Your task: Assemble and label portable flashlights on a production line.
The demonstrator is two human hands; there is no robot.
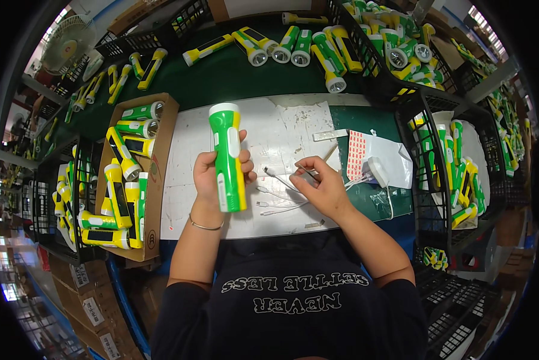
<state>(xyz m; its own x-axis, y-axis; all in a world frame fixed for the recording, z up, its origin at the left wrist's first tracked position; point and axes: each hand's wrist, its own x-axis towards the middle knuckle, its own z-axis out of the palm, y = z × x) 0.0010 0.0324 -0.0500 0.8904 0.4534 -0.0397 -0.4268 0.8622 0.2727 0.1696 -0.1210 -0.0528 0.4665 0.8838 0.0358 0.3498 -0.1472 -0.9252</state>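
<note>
Raised over the white work surface, a green and yellow flashlight with a white head stands nearly upright in my left hand. My left fingers wrap round its body. To its right, my right hand is closed in a pinch on something thin I cannot make out. Several white charging cables lie between my hands, their plugs toward the flashlight. One cable plug points up and left, and its cord runs toward my right fingers. A white charger block sits to the right of that hand.
At left stands a cardboard box of flashlights, beside a black crate. More black crates with flashlights stand at right and far right. Loose flashlights lie along the back of the green table. A red-dotted sticker sheet lies near the charger.
</note>
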